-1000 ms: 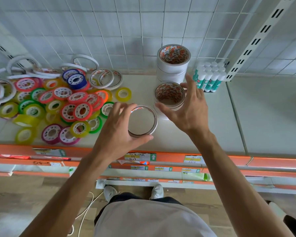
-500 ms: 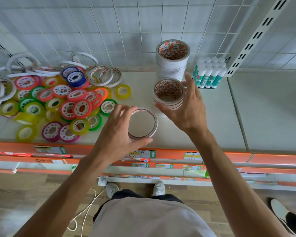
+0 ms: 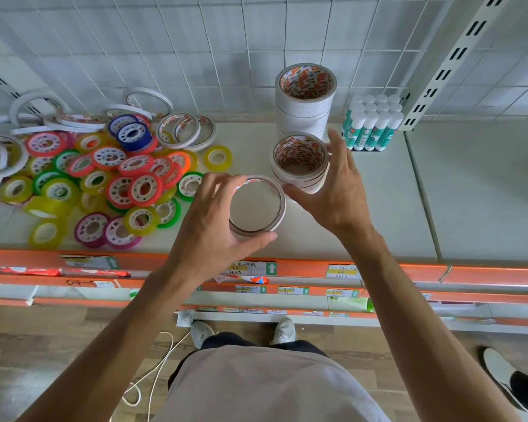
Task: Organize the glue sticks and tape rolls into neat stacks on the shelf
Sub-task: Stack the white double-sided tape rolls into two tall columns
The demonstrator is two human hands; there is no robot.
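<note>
My left hand grips a thin white tape roll by its rim, just above the shelf and left of a short stack of white tape rolls. My right hand spans that short stack, thumb on its near side and fingers on its right side. Behind it rises a taller stack of the same rolls. Glue sticks stand upright in a tight block at the back right.
A loose pile of small coloured tape rolls covers the shelf's left half, with thin white rolls scattered behind it. A yellow roll lies alone. An orange price rail runs along the front edge. Another person's shoe is at bottom right.
The view has shifted slightly. Both hands keep the same holds and nearly the same places.
</note>
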